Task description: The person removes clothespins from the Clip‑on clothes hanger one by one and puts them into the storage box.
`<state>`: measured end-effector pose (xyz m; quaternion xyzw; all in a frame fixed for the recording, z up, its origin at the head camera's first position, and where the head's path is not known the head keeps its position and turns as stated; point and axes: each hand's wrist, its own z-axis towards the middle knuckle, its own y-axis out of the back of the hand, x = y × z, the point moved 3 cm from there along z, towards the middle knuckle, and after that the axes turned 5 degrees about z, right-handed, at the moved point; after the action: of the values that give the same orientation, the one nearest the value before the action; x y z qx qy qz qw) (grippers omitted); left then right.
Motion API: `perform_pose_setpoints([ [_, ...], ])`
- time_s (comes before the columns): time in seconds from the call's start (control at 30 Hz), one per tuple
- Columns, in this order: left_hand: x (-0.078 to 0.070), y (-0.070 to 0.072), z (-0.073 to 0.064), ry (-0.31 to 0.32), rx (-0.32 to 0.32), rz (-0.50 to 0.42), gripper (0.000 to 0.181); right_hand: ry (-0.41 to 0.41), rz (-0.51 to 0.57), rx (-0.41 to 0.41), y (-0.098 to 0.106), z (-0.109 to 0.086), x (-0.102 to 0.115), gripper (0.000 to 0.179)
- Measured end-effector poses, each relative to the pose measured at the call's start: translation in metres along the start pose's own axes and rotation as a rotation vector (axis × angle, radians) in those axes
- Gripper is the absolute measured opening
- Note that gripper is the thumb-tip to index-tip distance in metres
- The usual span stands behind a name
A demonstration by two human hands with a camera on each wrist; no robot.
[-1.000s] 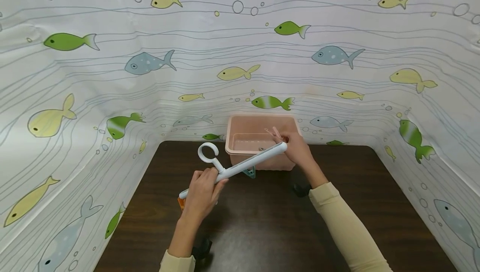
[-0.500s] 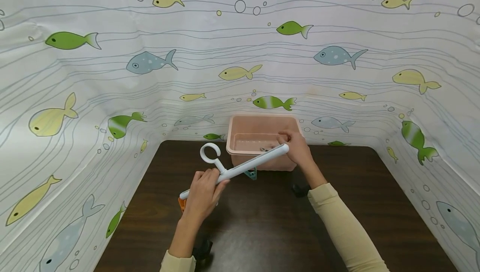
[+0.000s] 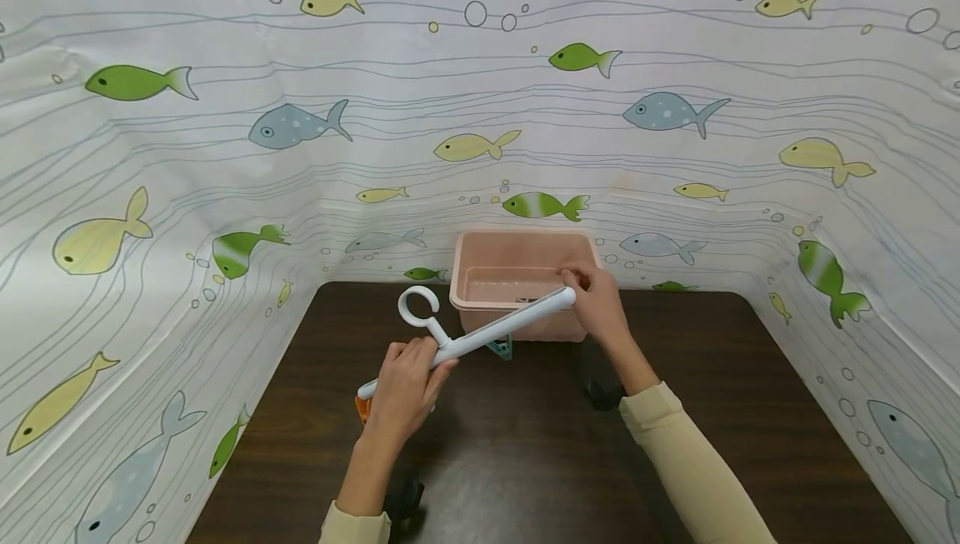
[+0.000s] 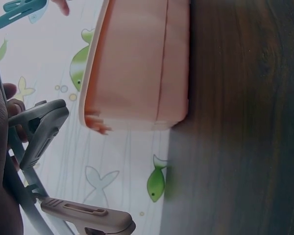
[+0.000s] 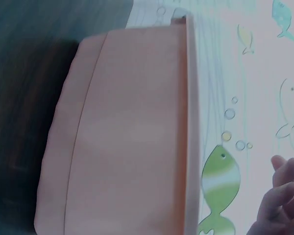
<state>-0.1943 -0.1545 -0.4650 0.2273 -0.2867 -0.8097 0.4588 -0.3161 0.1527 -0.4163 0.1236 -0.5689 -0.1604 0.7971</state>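
The tub (image 3: 517, 249) is partly hidden by the rightward-rising hanger (image 3: 502, 328), gripped by the left hand (image 3: 406, 384); right hand (image 3: 600, 302) curled, contents unclear.

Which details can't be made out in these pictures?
Contents of the bin, head view: the hanger and right hand block parts; what shows is too small.
What the right hand holds, if anything: the hand hides it, head view; the edge crops the hand, right wrist view.
Orange thing, head view: the left hand and hanger leave only a sliver.
Beige clip, left wrist view: cut by bottom edge.
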Motion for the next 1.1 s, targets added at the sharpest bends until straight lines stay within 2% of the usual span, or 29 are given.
perform_pose_setpoints([
  [0.1,-0.001,0.0,0.0,0.002,-0.003,0.001,0.059,0.029,0.08,0.03,-0.003,-0.01,0.006,0.029],
  [0.3,-0.002,0.0,0.002,0.001,-0.004,0.003,0.058,0.066,0.201,0.175,-0.014,-0.034,0.017,0.028],
  [0.47,-0.003,0.0,0.003,0.005,0.003,0.001,0.058,0.131,0.222,0.264,-0.019,-0.055,0.027,0.025],
  [0.6,-0.004,0.0,0.003,0.015,0.012,-0.004,0.059,0.218,0.27,0.386,-0.024,-0.069,0.035,0.029],
  [0.73,-0.005,-0.001,0.003,0.019,0.016,-0.006,0.059,0.268,0.26,0.493,-0.028,-0.08,0.038,0.033],
  [1.1,-0.006,-0.005,0.005,0.003,0.019,-0.028,0.057,0.176,0.172,0.544,-0.04,-0.089,0.03,0.036],
])
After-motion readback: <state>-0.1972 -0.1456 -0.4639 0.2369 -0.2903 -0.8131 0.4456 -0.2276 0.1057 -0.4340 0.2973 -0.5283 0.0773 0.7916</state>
